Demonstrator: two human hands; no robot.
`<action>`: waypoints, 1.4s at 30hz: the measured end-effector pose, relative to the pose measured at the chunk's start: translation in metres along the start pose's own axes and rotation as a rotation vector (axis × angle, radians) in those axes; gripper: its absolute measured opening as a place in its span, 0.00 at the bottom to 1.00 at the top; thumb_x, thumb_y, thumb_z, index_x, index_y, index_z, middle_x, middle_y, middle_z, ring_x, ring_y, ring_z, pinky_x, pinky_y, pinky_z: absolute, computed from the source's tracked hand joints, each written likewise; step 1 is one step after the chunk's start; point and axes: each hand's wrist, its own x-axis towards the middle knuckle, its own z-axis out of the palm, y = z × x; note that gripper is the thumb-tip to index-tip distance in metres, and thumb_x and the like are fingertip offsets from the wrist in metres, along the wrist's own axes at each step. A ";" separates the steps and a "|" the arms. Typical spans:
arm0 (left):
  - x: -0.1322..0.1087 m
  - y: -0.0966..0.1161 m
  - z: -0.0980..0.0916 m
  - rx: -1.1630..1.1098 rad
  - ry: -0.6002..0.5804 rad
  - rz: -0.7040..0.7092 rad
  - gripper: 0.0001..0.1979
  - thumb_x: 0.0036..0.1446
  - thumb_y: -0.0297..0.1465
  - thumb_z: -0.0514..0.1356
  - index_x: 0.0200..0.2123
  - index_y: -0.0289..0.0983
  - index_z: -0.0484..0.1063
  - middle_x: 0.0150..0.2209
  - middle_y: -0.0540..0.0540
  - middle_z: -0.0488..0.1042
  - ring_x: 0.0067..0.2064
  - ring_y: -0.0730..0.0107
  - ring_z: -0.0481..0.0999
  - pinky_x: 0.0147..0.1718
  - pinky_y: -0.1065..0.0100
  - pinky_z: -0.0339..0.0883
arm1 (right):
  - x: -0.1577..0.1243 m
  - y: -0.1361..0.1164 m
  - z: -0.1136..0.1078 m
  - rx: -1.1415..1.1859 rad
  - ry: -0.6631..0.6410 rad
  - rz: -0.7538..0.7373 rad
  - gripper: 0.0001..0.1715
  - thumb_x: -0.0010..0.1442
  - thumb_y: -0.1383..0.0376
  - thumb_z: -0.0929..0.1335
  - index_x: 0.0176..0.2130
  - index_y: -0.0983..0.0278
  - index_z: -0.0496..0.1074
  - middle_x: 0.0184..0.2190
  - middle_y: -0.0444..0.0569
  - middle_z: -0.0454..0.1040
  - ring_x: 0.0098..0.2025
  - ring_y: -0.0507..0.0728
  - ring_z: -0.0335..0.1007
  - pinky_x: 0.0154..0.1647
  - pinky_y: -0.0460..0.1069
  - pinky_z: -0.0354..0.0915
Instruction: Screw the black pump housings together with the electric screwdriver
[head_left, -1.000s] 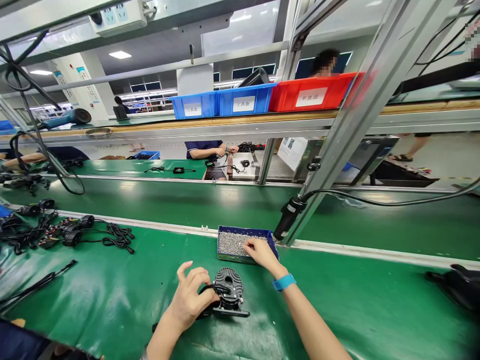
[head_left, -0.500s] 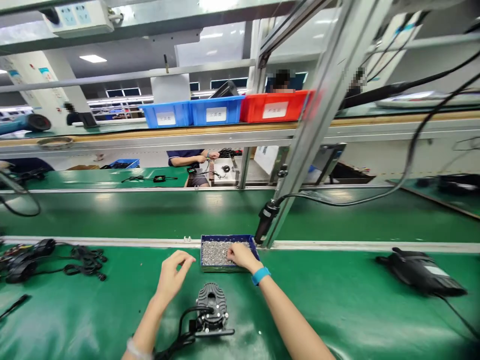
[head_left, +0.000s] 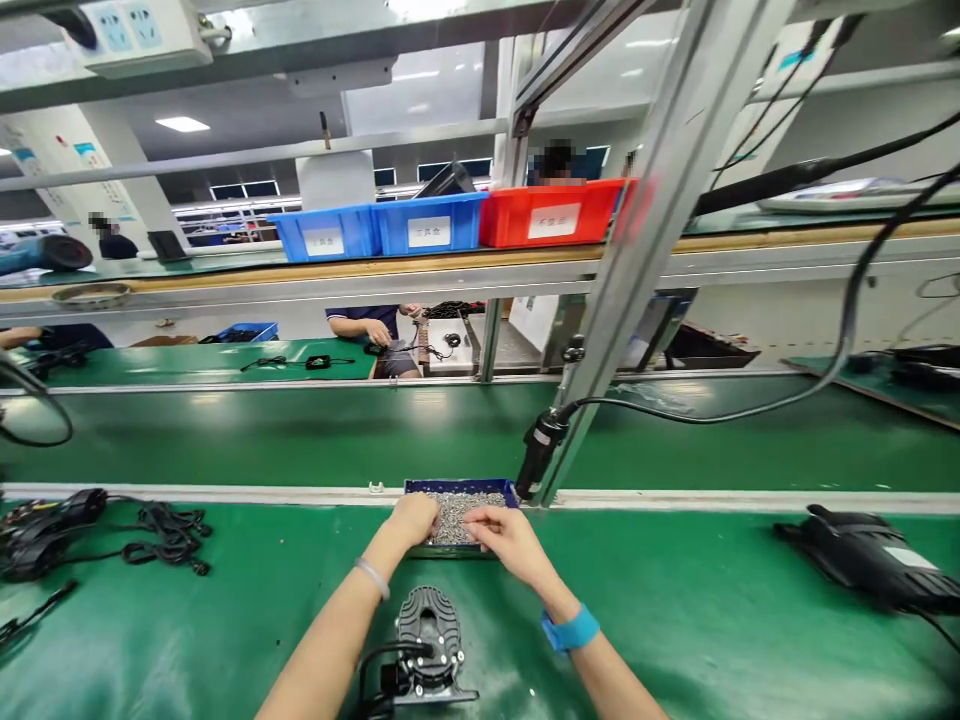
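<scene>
A blue box (head_left: 457, 486) full of small silver screws (head_left: 452, 520) stands at the back edge of my green bench. My left hand (head_left: 414, 519) reaches into its left side, fingers curled down among the screws, the tips hidden. Over the right side of the box is my right hand (head_left: 511, 543), thumb and fingers pinched together; whatever they hold is too small to make out. Nearer to me, between my forearms, lies a black ribbed device (head_left: 429, 640) with silver screws on it and a black cable.
A black electric screwdriver (head_left: 541, 450) hangs beside the metal post, right of the box. Black cabled parts (head_left: 56, 530) lie at left, another black device (head_left: 874, 555) at right. Blue bins (head_left: 427, 222) and a red bin (head_left: 555, 212) stand on the shelf. A co-worker's hands (head_left: 379, 330) work across the bench.
My left hand has moved forward and right into the box. My right hand has drawn back slightly to the right, its fingers now pinched above the screws.
</scene>
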 end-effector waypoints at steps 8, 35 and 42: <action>-0.030 -0.011 0.007 -0.479 0.370 0.001 0.10 0.57 0.29 0.57 0.33 0.35 0.79 0.35 0.42 0.81 0.39 0.62 0.79 0.45 0.64 0.70 | -0.049 -0.016 0.043 0.182 -0.101 -0.009 0.21 0.52 0.49 0.73 0.30 0.65 0.77 0.26 0.50 0.79 0.28 0.57 0.74 0.31 0.49 0.69; -0.151 0.001 0.039 -1.269 0.542 -0.077 0.16 0.46 0.40 0.69 0.29 0.30 0.79 0.30 0.41 0.81 0.31 0.66 0.78 0.34 0.69 0.68 | -0.056 -0.011 0.043 0.052 -0.038 -0.082 0.26 0.54 0.44 0.70 0.32 0.65 0.79 0.30 0.53 0.81 0.33 0.62 0.77 0.35 0.52 0.72; -0.161 0.001 0.030 -0.880 0.591 0.031 0.09 0.56 0.32 0.62 0.31 0.36 0.82 0.33 0.44 0.82 0.37 0.64 0.79 0.40 0.67 0.68 | -0.051 -0.021 0.038 -0.077 -0.065 -0.188 0.16 0.57 0.53 0.68 0.31 0.62 0.79 0.30 0.50 0.80 0.33 0.60 0.74 0.37 0.52 0.69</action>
